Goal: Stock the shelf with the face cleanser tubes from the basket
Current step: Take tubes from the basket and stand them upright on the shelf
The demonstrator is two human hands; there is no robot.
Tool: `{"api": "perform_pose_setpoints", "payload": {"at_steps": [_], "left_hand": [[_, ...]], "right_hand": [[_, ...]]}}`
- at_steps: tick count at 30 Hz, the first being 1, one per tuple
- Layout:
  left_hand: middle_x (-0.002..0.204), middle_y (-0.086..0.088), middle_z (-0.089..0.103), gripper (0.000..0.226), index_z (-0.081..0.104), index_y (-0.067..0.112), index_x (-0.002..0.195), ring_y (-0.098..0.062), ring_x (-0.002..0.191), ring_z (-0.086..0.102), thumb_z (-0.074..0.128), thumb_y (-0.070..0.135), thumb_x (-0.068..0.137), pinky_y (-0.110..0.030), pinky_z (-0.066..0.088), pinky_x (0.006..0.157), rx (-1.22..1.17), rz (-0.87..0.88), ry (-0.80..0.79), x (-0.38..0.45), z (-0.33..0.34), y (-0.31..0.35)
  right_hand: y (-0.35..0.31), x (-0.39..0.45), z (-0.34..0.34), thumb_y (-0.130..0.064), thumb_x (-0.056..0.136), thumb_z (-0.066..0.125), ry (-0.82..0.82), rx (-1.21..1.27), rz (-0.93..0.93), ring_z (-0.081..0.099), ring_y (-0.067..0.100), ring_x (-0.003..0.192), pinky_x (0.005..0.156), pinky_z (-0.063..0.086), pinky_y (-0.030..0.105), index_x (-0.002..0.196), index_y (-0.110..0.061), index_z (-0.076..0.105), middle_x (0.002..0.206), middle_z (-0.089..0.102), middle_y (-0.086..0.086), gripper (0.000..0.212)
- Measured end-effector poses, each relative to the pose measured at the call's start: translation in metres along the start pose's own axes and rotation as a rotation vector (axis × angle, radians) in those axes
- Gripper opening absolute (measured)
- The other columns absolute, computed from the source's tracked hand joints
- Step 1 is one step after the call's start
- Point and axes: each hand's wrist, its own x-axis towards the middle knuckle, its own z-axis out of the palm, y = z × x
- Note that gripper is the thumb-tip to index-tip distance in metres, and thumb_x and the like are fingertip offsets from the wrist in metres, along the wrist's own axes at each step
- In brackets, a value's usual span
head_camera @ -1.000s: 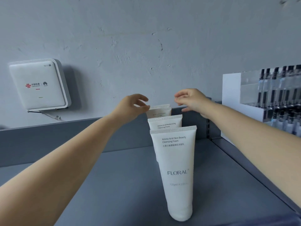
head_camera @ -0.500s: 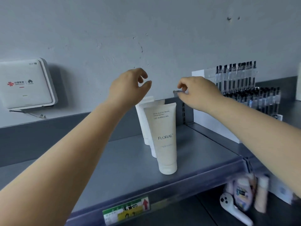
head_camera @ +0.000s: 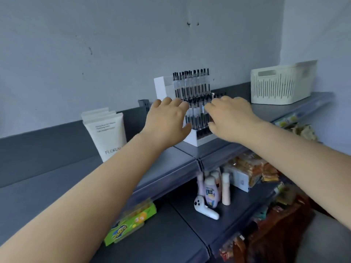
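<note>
Both hands are leaving the tubes [head_camera: 106, 133]: a second ago they were pinching at the rearmost tube's crimped top, and now the left hand [head_camera: 167, 120] and the right hand [head_camera: 230, 118] are hanging empty in front of the pen rack [head_camera: 191, 95], fingers spread and loosely bent, gripping nothing. The view is also swinging rightward, so the basket [head_camera: 281, 86] is coming into sight at the far right of the shelf [head_camera: 57, 179], well apart from the tubes. That is suggesting the row is squared up and the person is heading back to the basket for more stock; whether any tubes are lying inside it cannot be told, since its wall is hiding the contents. The tubes are standing cap-down and upright on the shelf's left part, near the back wall, packed one behind another so that only the front one is showing its face, with the crimped ends of those behind peeking out in steps at its upper left. The front tube is white, soft-sided, flat at the top and printed FLORAL low down, partly covered by the left forearm.
</note>
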Motion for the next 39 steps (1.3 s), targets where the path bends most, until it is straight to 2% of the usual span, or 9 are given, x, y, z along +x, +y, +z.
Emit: {"api": "perform_pose_setpoints", "payload": {"at_steps": [4,9,15,19,22,26,29,35,39], "left_hand": [[0.130,-0.005,0.047,0.051,0.040,0.015,0.133,-0.028,0.123,0.039,0.046,0.042,0.090,-0.039,0.027,0.102,-0.018,0.107,-0.069,0.017,0.029,0.057],[0.132,-0.005,0.046,0.057,0.033,0.019,0.139,-0.029,0.122,0.040,0.047,0.042,0.089,-0.040,0.028,0.100,-0.107,0.248,-0.143,0.026,0.072,0.150],[0.139,-0.003,0.042,0.058,0.032,0.021,0.141,-0.029,0.125,0.039,0.043,0.044,0.088,-0.042,0.029,0.102,-0.216,0.379,-0.237,0.008,0.125,0.248],[0.140,-0.005,0.040,0.063,0.028,0.020,0.143,-0.029,0.129,0.036,0.047,0.045,0.088,-0.044,0.026,0.105,-0.270,0.495,-0.323,-0.016,0.162,0.299],[0.142,-0.004,0.039,0.064,0.027,0.022,0.144,-0.028,0.131,0.034,0.047,0.045,0.088,-0.043,0.025,0.106,-0.294,0.589,-0.401,-0.037,0.196,0.335],[0.142,-0.003,0.039,0.063,0.027,0.023,0.144,-0.027,0.130,0.036,0.047,0.044,0.088,-0.041,0.027,0.104,-0.340,0.720,-0.522,-0.061,0.239,0.375],[0.139,-0.001,0.043,0.061,0.032,0.022,0.141,-0.025,0.126,0.040,0.049,0.044,0.087,-0.040,0.031,0.101,-0.373,0.803,-0.595,-0.080,0.272,0.398],[0.144,-0.002,0.039,0.059,0.029,0.022,0.143,-0.025,0.131,0.037,0.047,0.042,0.090,-0.040,0.033,0.104,-0.410,0.920,-0.836,-0.122,0.341,0.440],[0.137,-0.001,0.045,0.055,0.034,0.022,0.140,-0.025,0.125,0.042,0.046,0.042,0.090,-0.040,0.039,0.098,-0.456,0.950,-0.950,-0.150,0.387,0.467]], "right_hand": [[0.040,-0.050,0.016,-0.031,0.093,0.045,-0.080,-0.023,0.055,0.048,0.027,0.109,0.069,0.031,0.035,0.120,-0.013,0.043,0.117,0.050,0.006,0.032],[0.091,-0.131,0.053,-0.037,0.089,0.047,-0.234,-0.042,0.156,0.044,0.028,0.118,0.093,0.035,0.041,0.128,-0.013,0.039,0.125,0.047,0.007,0.047],[0.124,-0.225,0.099,-0.036,0.067,0.072,-0.399,-0.080,0.242,0.059,0.032,0.099,0.083,0.044,0.043,0.109,-0.008,0.060,0.105,0.062,0.011,0.051],[0.127,-0.286,0.131,-0.039,0.083,0.056,-0.558,-0.011,0.314,0.042,0.030,0.122,0.099,0.032,0.046,0.128,-0.010,0.044,0.131,0.046,0.010,0.055],[0.122,-0.334,0.155,-0.038,0.085,0.052,-0.687,0.022,0.380,0.039,0.029,0.123,0.099,0.030,0.044,0.129,-0.011,0.042,0.133,0.042,0.010,0.052],[0.113,-0.388,0.186,-0.034,0.085,0.050,-0.849,0.094,0.550,0.045,0.028,0.119,0.095,0.031,0.043,0.123,-0.014,0.048,0.128,0.049,0.008,0.044],[0.105,-0.425,0.207,-0.044,0.087,0.047,-0.962,0.169,0.688,0.042,0.029,0.123,0.098,0.032,0.043,0.130,-0.015,0.043,0.134,0.045,0.007,0.052],[0.076,-0.496,0.258,-0.042,0.087,0.051,-1.153,0.352,0.973,0.042,0.028,0.125,0.096,0.035,0.039,0.136,-0.016,0.038,0.136,0.043,0.006,0.056],[0.055,-0.539,0.300,-0.042,0.088,0.053,-1.192,0.494,1.250,0.044,0.027,0.124,0.094,0.039,0.038,0.137,-0.017,0.037,0.138,0.042,0.005,0.058]]}}
